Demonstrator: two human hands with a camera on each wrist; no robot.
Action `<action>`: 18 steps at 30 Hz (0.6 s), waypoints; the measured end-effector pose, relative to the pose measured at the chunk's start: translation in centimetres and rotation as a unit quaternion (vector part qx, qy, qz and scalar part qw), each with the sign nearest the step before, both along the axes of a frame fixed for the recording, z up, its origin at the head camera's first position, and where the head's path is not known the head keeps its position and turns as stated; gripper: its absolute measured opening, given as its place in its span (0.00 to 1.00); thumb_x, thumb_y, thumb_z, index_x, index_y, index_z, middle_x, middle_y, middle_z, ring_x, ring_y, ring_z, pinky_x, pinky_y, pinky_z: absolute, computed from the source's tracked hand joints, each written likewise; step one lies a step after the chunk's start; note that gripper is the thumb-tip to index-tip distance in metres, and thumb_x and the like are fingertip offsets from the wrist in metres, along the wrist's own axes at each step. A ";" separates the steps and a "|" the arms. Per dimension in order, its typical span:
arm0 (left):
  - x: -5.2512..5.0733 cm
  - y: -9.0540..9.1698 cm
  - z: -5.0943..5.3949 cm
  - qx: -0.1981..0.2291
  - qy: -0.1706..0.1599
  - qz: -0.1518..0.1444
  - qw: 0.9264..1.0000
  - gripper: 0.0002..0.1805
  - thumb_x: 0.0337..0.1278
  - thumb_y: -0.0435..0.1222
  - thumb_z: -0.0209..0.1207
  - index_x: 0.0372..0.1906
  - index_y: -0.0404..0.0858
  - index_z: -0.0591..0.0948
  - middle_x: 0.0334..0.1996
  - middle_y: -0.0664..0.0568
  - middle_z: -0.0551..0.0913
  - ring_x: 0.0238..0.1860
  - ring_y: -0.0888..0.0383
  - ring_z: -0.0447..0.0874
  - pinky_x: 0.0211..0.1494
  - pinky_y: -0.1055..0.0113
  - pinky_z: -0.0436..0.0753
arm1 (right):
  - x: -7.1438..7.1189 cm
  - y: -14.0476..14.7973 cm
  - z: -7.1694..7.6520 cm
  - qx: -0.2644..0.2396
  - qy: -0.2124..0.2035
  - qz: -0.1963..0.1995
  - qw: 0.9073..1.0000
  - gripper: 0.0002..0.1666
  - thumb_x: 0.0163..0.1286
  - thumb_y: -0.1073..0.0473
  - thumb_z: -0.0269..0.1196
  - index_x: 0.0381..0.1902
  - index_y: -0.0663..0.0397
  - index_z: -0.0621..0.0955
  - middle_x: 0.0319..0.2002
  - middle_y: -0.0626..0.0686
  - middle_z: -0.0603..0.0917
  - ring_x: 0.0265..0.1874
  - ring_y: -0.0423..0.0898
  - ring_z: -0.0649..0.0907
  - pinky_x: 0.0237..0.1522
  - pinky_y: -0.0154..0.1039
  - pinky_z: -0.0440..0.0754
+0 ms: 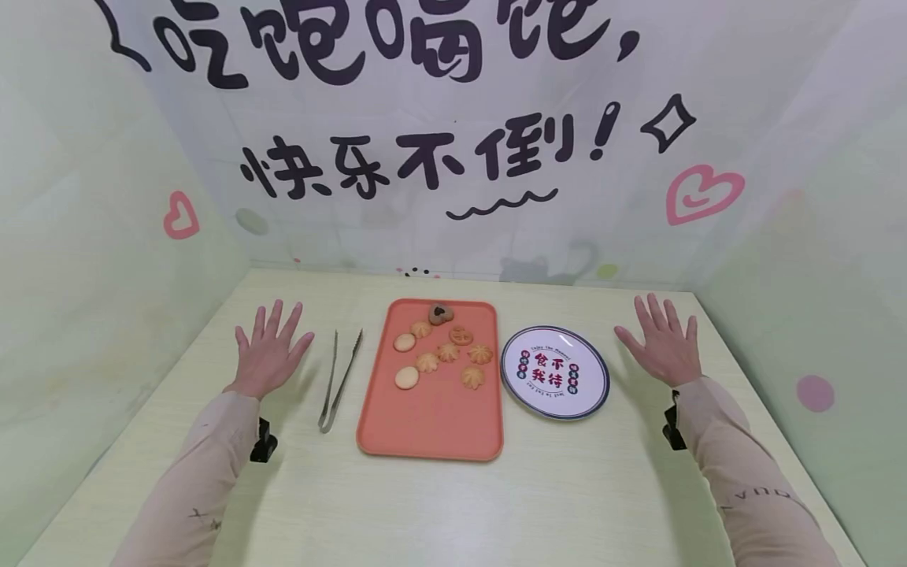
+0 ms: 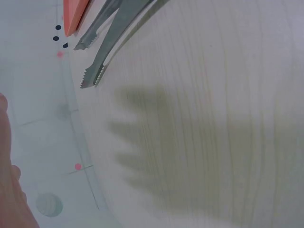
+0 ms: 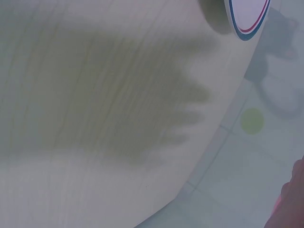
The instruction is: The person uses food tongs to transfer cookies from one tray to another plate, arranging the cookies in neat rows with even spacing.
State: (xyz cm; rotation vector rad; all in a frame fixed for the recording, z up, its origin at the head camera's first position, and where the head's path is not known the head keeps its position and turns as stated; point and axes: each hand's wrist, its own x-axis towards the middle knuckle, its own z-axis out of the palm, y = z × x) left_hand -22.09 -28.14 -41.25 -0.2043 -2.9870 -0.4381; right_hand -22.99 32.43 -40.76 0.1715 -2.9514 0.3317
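Observation:
My left hand [image 1: 268, 356] is held above the left part of the table with its fingers spread, holding nothing. Closest to it lie metal tongs [image 1: 340, 382], tips toward the back wall; their serrated tips [image 2: 92, 78] show in the left wrist view. An orange tray [image 1: 430, 429] in the middle bears several cookies, among them a round plain one [image 1: 407, 378], a flower-shaped one [image 1: 472, 377] and a brown heart-shaped one [image 1: 441, 313]. Right of the tray is a white plate [image 1: 556, 405] with a blue rim and red lettering. Beyond the plate hovers my right hand [image 1: 664, 346], fingers spread and holding nothing.
The pale wooden table [image 1: 553, 496] is bounded by a printed cloth at the back [image 1: 425, 236] and by cloth walls on the left and right. Each wrist carries a black camera mount, such as the left one [image 1: 264, 442].

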 end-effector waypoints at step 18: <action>-0.5 0.2 -0.1 -0.001 0.029 -0.005 1.000 0.36 0.63 0.56 0.32 0.70 0.44 0.41 0.68 0.38 0.37 0.65 0.41 0.22 0.53 0.35 0.27 | 0.1 0.1 -0.5 -0.011 -0.002 0.002 1.000 0.45 0.66 0.35 0.39 0.69 0.58 0.44 0.67 0.63 0.43 0.65 0.60 0.39 0.54 0.64 0.28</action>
